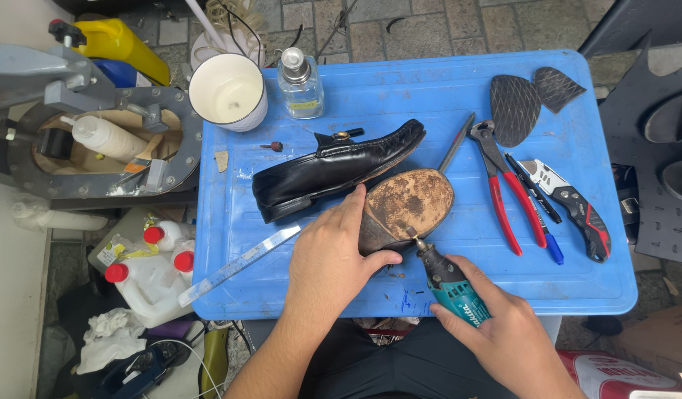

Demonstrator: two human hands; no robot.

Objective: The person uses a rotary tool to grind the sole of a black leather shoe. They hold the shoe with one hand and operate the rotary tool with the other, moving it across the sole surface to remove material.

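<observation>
My left hand point(332, 258) grips the heel end of an upturned shoe, its worn brown sole point(409, 204) facing up on the blue table point(400, 96). My right hand point(500, 332) holds a teal and black rotary tool point(448, 284), whose tip touches the sole near the heel. A second black loafer point(333, 166) lies on its side just behind the first, toe pointing right.
Red-handled pincers point(507, 196), a blue pen point(544, 222), a folding utility knife point(574, 203) and two black rubber sole pieces point(529, 100) lie at right. A white cup point(228, 90), a glass bottle point(300, 85) and a metal ruler point(241, 264) are at left. White bottles with red caps point(152, 273) stand below the table.
</observation>
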